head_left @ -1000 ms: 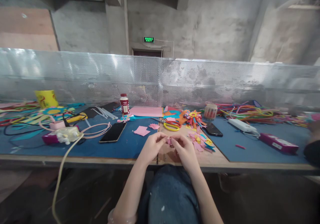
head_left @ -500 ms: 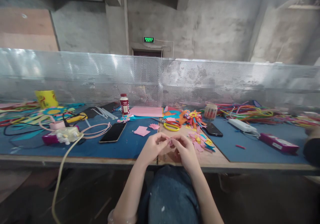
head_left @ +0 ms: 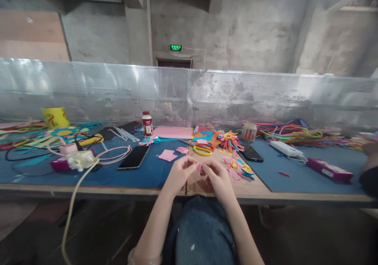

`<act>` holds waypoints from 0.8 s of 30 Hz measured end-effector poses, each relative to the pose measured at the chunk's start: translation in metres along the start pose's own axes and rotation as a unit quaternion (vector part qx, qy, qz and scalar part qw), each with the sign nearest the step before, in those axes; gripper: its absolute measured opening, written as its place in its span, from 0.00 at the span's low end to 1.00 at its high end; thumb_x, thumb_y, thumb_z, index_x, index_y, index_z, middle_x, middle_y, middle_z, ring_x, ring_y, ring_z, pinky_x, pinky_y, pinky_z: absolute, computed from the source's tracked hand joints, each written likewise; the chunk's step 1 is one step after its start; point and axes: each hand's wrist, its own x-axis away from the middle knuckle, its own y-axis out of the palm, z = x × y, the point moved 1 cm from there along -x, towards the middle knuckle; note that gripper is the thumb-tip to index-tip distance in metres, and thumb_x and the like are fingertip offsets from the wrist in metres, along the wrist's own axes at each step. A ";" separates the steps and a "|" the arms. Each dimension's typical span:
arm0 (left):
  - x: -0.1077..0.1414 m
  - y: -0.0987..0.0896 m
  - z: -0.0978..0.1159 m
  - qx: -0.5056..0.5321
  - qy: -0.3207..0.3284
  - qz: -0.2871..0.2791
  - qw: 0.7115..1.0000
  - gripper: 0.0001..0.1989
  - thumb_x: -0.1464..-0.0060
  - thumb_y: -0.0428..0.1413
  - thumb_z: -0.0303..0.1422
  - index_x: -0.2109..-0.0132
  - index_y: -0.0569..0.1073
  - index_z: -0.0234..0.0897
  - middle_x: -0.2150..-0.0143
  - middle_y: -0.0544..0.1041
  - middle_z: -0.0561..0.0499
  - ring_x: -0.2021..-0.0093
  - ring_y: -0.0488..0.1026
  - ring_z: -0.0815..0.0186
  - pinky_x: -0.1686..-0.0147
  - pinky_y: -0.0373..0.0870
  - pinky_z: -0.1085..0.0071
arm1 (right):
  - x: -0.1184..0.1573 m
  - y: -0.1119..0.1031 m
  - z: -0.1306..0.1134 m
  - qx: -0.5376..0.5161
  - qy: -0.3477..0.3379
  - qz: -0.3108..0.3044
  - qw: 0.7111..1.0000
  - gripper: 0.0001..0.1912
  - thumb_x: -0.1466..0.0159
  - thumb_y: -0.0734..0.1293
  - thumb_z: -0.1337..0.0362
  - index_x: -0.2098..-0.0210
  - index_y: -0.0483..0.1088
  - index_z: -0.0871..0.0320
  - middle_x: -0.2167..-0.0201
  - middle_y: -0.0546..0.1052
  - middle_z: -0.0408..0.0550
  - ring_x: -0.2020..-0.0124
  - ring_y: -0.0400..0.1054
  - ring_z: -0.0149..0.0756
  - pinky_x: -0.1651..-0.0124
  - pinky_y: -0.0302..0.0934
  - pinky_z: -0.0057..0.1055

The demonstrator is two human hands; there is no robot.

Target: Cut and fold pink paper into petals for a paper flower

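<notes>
Between my fingertips is a small folded piece of pink paper (head_left: 199, 167), mostly covered by the fingers. My left hand (head_left: 182, 173) pinches it from the left, and my right hand (head_left: 217, 174) pinches it from the right, both just above the table's front part. Beyond them lie scissors with yellow and red handles (head_left: 203, 151). Pink paper squares (head_left: 167, 155) and a spiky pink paper cutout (head_left: 182, 150) rest to the left of the scissors. Right of my right hand is a pile of coloured paper scraps (head_left: 238, 166).
A colourful paper flower (head_left: 229, 139) and a jar (head_left: 249, 132) stand farther back. Phones (head_left: 134, 157) lie on both sides. At left are a red bottle (head_left: 147, 123), a glue-smeared purple box (head_left: 62, 164) and a cable (head_left: 72, 202). Part of another person's arm (head_left: 370, 166) shows at far right.
The pink paper has turned slightly between my fingertips and shifted a little left. Both hands stay in nearly the same place. The arm at far right has moved slightly.
</notes>
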 end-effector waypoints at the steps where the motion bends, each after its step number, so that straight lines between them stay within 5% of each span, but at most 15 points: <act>1: 0.000 0.000 0.000 0.000 0.002 -0.001 1.000 0.03 0.52 0.52 0.30 0.69 0.68 0.34 0.71 0.71 0.54 0.68 0.68 0.68 0.64 0.63 0.73 | 0.000 0.000 0.001 0.007 -0.008 0.000 1.000 0.14 0.44 0.63 0.55 0.74 0.68 0.61 0.77 0.70 0.44 0.81 0.61 0.26 0.82 0.53 0.21; 10: -0.001 0.006 0.001 0.064 -0.010 -0.066 0.996 0.09 0.53 0.56 0.34 0.66 0.68 0.34 0.70 0.72 0.51 0.68 0.70 0.67 0.65 0.66 0.71 | -0.001 0.001 0.003 0.023 -0.032 0.035 0.999 0.14 0.42 0.62 0.55 0.70 0.70 0.61 0.77 0.72 0.46 0.77 0.65 0.31 0.80 0.56 0.23; 16: -0.001 0.004 0.001 0.050 -0.029 -0.031 0.998 0.09 0.54 0.57 0.34 0.67 0.69 0.33 0.73 0.69 0.53 0.71 0.67 0.69 0.69 0.65 0.74 | 0.000 0.003 0.005 0.102 -0.132 0.124 0.978 0.09 0.43 0.63 0.61 0.65 0.66 0.58 0.71 0.70 0.46 0.70 0.67 0.33 0.77 0.60 0.24; 24: -0.002 0.001 -0.006 0.034 -0.007 -0.048 0.998 0.09 0.52 0.55 0.35 0.65 0.69 0.33 0.73 0.68 0.53 0.71 0.65 0.70 0.70 0.63 0.75 | 0.004 0.005 -0.004 0.223 -0.228 0.094 0.943 0.05 0.41 0.61 0.66 0.69 0.68 0.57 0.68 0.67 0.48 0.69 0.66 0.31 0.77 0.62 0.23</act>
